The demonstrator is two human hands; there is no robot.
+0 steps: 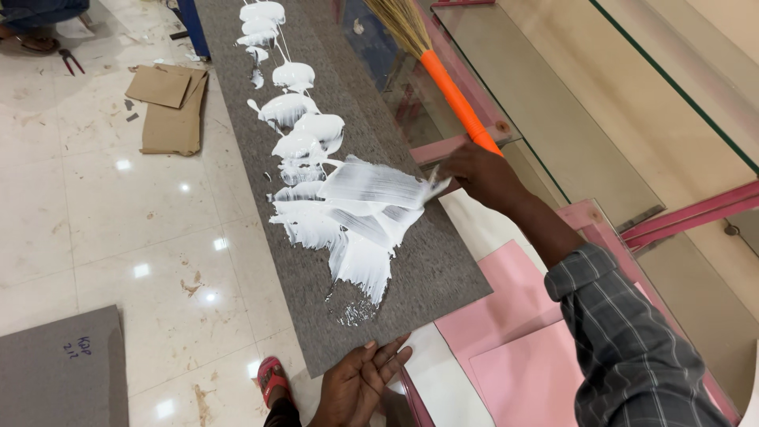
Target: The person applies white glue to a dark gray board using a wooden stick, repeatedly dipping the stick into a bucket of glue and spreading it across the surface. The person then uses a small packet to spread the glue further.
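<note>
Head view: a long grey panel [411, 261] lies on a white worktop [482, 229], running from the near edge away to the far end; white glue [348, 213] sits on its upper face; the right hand [482, 175] is at the panel's right edge, fingers closed round a small flat spreader [435, 186] whose tip rests in the glue; the left hand [360, 383] lies open and flat, fingers spread, pressing the panel's near edge and gripping nothing.

Progress, as I judge it: the spreading is at an early stage; near the middle the glue is dragged into broad flat streaks, with one thin scraped patch toward the near end; farther along it lies in thick round blobs joined by thin trails, untouched; the left strip, the near corners and most of the far length show bare grey, so the greater part is left to cover.

Around it: pink sheets [514, 348] lie on the worktop at the near right; a broom [443, 79] with an orange handle leans past the right hand; cardboard pieces [170, 107] lie on the glossy floor [118, 213] to the left; a red sandal [273, 378] shows below the near edge.
</note>
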